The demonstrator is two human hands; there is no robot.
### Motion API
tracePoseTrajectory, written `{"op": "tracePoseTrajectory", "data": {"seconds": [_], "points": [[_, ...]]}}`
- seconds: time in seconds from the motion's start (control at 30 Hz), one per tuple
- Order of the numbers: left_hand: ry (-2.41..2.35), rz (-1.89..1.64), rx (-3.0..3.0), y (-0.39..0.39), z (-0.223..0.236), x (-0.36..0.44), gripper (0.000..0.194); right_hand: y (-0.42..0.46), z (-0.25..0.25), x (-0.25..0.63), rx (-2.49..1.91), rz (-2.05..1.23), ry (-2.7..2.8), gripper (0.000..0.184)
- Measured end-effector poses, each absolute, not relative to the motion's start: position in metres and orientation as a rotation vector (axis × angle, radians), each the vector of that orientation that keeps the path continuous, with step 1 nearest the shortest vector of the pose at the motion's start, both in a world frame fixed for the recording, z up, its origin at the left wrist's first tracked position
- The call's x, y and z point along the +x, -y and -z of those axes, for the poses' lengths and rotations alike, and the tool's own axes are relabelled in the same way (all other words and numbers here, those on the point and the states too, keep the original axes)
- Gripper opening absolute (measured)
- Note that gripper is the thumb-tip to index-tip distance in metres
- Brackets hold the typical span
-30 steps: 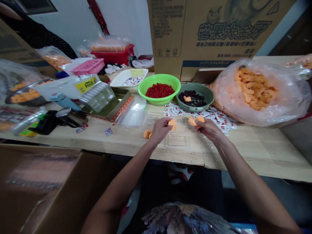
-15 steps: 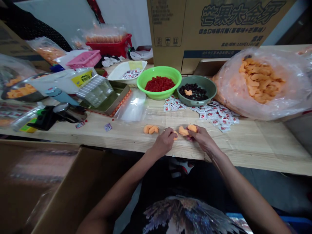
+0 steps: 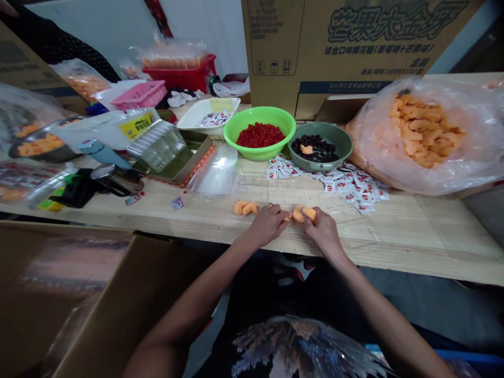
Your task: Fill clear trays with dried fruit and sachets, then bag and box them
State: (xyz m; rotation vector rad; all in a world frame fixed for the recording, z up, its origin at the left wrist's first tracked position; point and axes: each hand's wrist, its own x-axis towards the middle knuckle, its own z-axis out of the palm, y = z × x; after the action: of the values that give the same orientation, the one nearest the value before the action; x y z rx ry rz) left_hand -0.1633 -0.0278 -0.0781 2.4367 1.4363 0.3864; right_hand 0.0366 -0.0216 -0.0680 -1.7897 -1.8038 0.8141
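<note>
My left hand [image 3: 269, 227] is closed at the front of the table, its fingertips pressed on a curved orange marshmallow [image 3: 287, 217], mostly covered by the fingers. Close by on the right, my right hand [image 3: 325, 232] pinches another orange marshmallow [image 3: 310, 212] between thumb and fingers. One more orange marshmallow [image 3: 297, 213] sits between the two hands, touching the held piece. Left of my left hand, a small group of orange marshmallows [image 3: 246, 208] lies on clear plastic film on the wooden table [image 3: 413, 236].
Behind my hands stand a green bowl [image 3: 232, 137] of red pieces and a grey-green bowl [image 3: 346, 142] of dark pieces. Small white sachets [image 3: 356, 189] lie nearby. A big plastic bag [image 3: 374, 152] of marshmallows stands right; a tray [image 3: 173, 176] and metal mug [image 3: 110, 178] are left.
My right hand has turned and drawn left, bringing its marshmallow nearer my left hand. My left fingers have flattened more over their piece. The whole view has shifted slightly.
</note>
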Motion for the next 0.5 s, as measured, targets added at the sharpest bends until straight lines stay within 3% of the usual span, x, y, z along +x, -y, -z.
{"op": "tracePoseTrajectory", "data": {"seconds": [0.1, 0.3, 0.37, 0.5], "points": [[-1.520, -0.266, 2.411, 0.019, 0.071, -0.157, 0.016, 0.020, 0.061, 0.036, -1.810, -0.819, 1.979, 0.021], [-1.583, -0.243, 2.315, 0.012, 0.067, -0.151, 0.017, 0.009, 0.063, 0.054, -1.710, -1.286, 1.893, 0.022], [-1.588, -0.319, 2.284, 0.016, 0.069, -0.153, 0.017, 0.007, 0.065, 0.061, -1.619, -1.096, 1.913, 0.027], [-1.546, -0.395, 2.325, 0.022, 0.077, -0.157, 0.021, 0.006, 0.063, 0.065, -1.200, -0.723, 2.258, 0.054]]}}
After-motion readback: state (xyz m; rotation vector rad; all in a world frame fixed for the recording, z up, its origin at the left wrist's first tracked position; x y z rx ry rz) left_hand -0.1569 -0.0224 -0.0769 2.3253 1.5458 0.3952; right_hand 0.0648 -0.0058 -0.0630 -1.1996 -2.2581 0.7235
